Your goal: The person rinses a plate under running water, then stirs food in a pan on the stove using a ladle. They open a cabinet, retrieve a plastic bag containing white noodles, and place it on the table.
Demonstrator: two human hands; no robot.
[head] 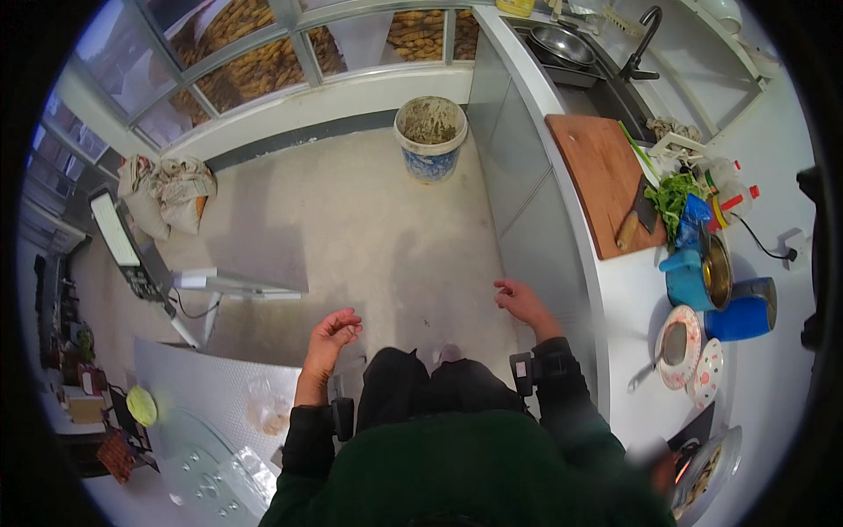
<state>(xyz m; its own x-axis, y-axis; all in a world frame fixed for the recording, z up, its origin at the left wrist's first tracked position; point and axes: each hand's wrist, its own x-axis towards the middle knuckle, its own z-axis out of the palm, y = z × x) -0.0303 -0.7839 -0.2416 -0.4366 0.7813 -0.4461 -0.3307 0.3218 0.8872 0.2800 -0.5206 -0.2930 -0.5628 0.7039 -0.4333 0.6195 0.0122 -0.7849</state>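
Observation:
My left hand (334,332) hangs in the air with its fingers loosely curled, holding nothing, just above the edge of a table (217,369). My right hand (520,304) is beside the grey cabinet doors (537,197) under the counter, fingers bent and apart, also with nothing in it. On the white counter right of my right hand lie a wooden cutting board (583,178) and a cleaver (640,214). Leafy greens (672,197) lie against the cleaver. A blue pot (688,283) and a patterned plate (678,372) stand nearer to me.
A bucket (431,148) stands on the floor by the cabinets. Stuffed sacks (178,197) lean near the windows. A platform scale (240,283) with a display (115,230) stands at left. The table bears plastic bags (250,474). A metal basin (563,46) rests over the sink.

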